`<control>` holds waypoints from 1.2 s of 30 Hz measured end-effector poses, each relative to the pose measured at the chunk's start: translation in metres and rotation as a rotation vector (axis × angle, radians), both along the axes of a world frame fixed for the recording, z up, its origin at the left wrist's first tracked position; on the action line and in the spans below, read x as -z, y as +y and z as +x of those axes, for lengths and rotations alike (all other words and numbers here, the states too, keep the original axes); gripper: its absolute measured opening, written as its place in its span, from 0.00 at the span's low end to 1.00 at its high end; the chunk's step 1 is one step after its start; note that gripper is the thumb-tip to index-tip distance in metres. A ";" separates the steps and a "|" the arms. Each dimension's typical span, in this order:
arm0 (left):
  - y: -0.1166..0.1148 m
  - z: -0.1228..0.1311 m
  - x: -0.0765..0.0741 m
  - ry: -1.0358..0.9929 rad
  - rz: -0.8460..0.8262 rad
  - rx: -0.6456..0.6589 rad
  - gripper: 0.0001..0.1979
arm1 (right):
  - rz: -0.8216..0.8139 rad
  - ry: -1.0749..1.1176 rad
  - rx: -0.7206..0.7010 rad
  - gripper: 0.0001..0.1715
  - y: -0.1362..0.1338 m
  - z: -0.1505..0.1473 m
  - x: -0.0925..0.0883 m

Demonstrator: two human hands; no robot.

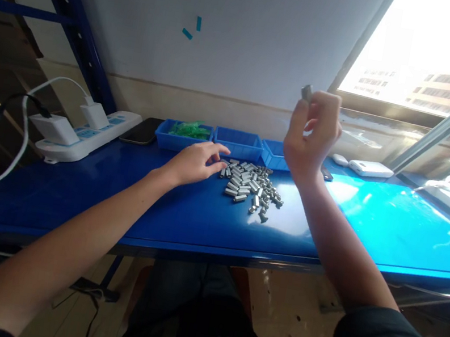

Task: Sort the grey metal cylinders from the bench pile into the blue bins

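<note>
My right hand (pixel 313 134) is raised above the back of the table, with a small grey metal fastener (pixel 306 93) pinched between thumb and forefinger. Whether that piece is a bolt or a hex standoff I cannot make out. Low over the table, my left hand (pixel 196 162) reaches to the left edge of a pile of metal fasteners, its thumb and fingers apart. Silver hex standoffs (pixel 244 182) make up the left and middle of this pile. Short bolts (pixel 263 216) with heads lie along its right and front side.
Behind the pile stand three blue bins: the left bin (pixel 181 143) holds green plastic pieces (pixel 190 129), then come a middle bin (pixel 237 146) and a right bin (pixel 274 155), partly hidden by my hand. A phone (pixel 142 130) and power strip (pixel 83 139) lie left; a white device (pixel 370 169) lies right.
</note>
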State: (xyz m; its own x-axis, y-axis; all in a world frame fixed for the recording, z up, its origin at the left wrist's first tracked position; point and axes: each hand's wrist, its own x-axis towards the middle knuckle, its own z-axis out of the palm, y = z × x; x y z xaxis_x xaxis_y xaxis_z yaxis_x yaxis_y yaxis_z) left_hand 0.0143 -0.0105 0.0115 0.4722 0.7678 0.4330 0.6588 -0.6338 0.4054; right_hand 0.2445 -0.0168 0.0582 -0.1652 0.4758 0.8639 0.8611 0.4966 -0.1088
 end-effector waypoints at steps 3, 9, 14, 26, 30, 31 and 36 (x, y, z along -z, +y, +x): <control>0.006 0.001 0.012 0.235 -0.026 -0.026 0.18 | -0.251 -0.141 0.165 0.22 0.013 0.011 0.008; 0.008 0.002 0.016 0.342 -0.009 -0.157 0.15 | -0.398 -0.114 0.107 0.23 0.004 0.000 0.015; 0.007 0.006 0.018 0.349 0.004 -0.239 0.15 | -0.519 -0.298 -0.139 0.20 -0.003 -0.024 0.034; 0.002 0.006 0.005 -0.315 -0.142 0.036 0.26 | -0.090 -0.191 -0.287 0.15 -0.009 -0.025 0.028; 0.012 0.010 0.012 -0.112 -0.002 0.019 0.26 | 0.106 0.044 -0.127 0.22 -0.005 -0.016 -0.001; 0.016 0.012 0.015 -0.040 0.029 0.038 0.27 | 0.092 0.060 -0.060 0.23 0.001 -0.014 -0.004; 0.043 0.029 0.024 0.219 -0.016 0.139 0.30 | -0.328 -0.177 0.202 0.29 0.037 0.005 0.019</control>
State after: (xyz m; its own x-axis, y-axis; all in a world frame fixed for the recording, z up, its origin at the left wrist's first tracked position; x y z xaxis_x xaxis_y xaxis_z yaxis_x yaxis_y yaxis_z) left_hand 0.0438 0.0329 -0.0128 0.6549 0.6948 0.2972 0.6386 -0.7192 0.2739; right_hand 0.2491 0.0201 0.0387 -0.1726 0.7591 0.6277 0.9572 0.2797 -0.0750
